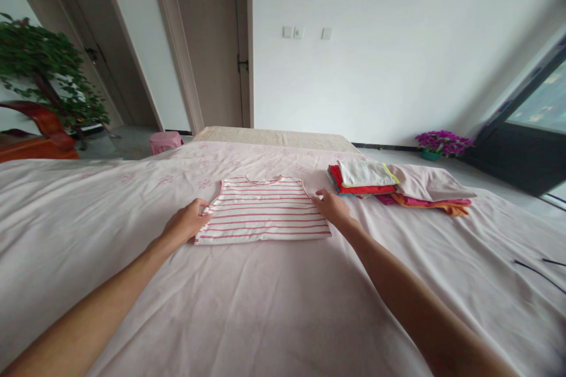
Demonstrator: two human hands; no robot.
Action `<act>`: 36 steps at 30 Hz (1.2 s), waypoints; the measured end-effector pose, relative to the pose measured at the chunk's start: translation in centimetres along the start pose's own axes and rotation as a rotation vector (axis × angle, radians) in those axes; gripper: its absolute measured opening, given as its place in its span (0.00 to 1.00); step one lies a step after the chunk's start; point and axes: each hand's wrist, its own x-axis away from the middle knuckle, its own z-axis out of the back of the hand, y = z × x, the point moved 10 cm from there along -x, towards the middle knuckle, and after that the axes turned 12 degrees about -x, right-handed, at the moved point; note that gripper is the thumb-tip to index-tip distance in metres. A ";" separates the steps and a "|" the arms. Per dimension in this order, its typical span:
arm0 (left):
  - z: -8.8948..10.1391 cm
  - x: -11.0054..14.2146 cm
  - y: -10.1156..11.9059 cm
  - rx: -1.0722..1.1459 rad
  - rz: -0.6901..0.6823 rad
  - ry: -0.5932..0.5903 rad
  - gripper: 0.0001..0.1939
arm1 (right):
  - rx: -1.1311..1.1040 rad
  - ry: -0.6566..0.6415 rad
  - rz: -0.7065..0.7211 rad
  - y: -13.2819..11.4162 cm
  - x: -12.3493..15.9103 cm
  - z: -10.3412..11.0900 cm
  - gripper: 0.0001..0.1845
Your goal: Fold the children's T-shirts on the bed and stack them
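Observation:
A white sleeveless top with red stripes lies flat on the pale pink bedsheet, neckline toward the far side. My left hand pinches the top's left edge with curled fingers. My right hand rests on the right edge near the armhole, fingers closed on the fabric. Both arms reach forward across the bed.
A stack of folded clothes in white, red and blue sits right of the top, beside a pink and orange pile. A pink stool, a potted plant, purple flowers and black cables surround the bed.

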 end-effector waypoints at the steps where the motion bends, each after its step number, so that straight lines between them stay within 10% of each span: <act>1: -0.1 0.3 0.0 -0.044 -0.001 -0.020 0.22 | 0.012 0.029 0.011 -0.2 0.4 0.4 0.24; 5: 1.9 2.3 1.4 -0.182 -0.015 0.085 0.25 | 0.065 0.200 0.245 -4.0 3.6 2.0 0.24; 8: 4.0 4.8 6.2 -0.173 -0.301 0.310 0.25 | 0.011 0.095 0.559 -8.4 7.9 0.4 0.27; 14: -1.0 9.8 9.9 -0.115 -0.844 -0.028 0.35 | 0.006 -0.319 0.864 -10.5 15.4 -3.7 0.33; 26: 3.3 9.3 4.4 0.067 -0.620 0.096 0.22 | 0.177 -0.144 0.744 -5.8 12.3 0.1 0.21; 31: 4.5 11.0 1.4 0.307 -0.424 -0.016 0.18 | -0.068 -0.190 0.793 -5.7 15.9 3.2 0.17; 36: 4.4 7.4 1.7 0.526 -0.284 0.059 0.19 | -0.375 -0.018 0.517 -4.8 10.2 4.2 0.13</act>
